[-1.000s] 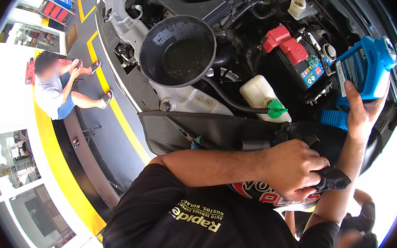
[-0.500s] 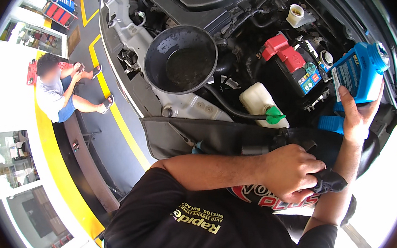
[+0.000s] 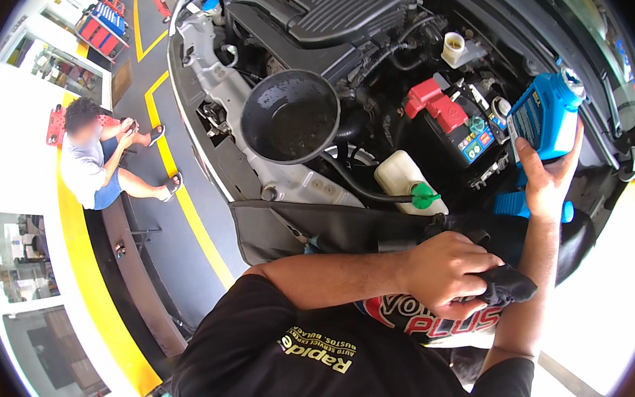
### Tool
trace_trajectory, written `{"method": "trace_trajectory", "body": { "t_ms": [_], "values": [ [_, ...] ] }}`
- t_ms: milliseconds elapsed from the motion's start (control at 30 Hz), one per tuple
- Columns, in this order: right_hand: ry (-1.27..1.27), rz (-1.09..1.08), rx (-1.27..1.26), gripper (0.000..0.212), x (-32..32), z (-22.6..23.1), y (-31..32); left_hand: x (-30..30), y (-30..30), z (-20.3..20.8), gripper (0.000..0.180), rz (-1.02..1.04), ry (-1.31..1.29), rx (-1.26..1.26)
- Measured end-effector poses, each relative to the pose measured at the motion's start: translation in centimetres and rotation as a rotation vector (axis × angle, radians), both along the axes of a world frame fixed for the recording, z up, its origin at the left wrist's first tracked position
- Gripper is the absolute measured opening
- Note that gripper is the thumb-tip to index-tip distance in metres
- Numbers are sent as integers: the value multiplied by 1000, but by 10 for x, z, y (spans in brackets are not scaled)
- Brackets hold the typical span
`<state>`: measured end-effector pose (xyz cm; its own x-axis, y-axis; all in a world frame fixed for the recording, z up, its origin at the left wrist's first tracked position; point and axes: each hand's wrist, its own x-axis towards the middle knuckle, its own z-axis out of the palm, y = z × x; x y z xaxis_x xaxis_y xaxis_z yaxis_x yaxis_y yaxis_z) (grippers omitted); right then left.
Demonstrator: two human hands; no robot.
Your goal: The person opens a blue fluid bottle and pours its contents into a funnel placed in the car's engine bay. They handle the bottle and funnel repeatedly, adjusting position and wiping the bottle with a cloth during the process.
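My right hand (image 3: 549,178) is wrapped around a blue plastic oil bottle (image 3: 545,116), held upright but slightly tilted over the right side of the engine bay. Whether its pale neck is capped or open I cannot tell. My left hand (image 3: 452,275) is closed on a bunched black cloth (image 3: 508,287), close to my right forearm. A second blue bottle (image 3: 511,204) lies below the raised one, partly hidden behind my right wrist. A wide black funnel (image 3: 291,116) rests over the front of the engine bay, with dark wet residue inside.
Beside the funnel sits a white reservoir (image 3: 396,171) with a green cap (image 3: 423,196). A battery (image 3: 466,134) with a red terminal cover (image 3: 437,105) is nearby. A black fender cover (image 3: 267,228) drapes the car's edge, pliers on it. A person (image 3: 94,151) sits at the left.
The whole view has shifted slightly. My right hand has brought the blue bottle a little left, nearer the battery. My left hand keeps its hold on the cloth.
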<state>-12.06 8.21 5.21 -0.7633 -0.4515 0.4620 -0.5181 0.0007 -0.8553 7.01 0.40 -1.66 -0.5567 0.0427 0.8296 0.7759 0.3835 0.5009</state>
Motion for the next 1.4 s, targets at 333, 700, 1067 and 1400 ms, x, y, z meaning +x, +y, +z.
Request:
{"method": "trace_trajectory", "body": {
  "t_ms": [333, 700, 1067, 1400],
  "values": [
    [99, -16, -24, 81, -9, -4, -2, 1, -11, 25, 17, 221, 64, 266],
    [80, -173, -68, 81, -13, 5, -3, -78, -25, 35, 20, 170, -72, 932],
    [78, -169, -69, 82, -18, 12, 0, -86, -15, 22, 21, 231, -145, 847],
    [98, -140, -58, 81, -43, -28, -2, -74, -11, 19, 29, 194, -51, 685]
  ]
}}
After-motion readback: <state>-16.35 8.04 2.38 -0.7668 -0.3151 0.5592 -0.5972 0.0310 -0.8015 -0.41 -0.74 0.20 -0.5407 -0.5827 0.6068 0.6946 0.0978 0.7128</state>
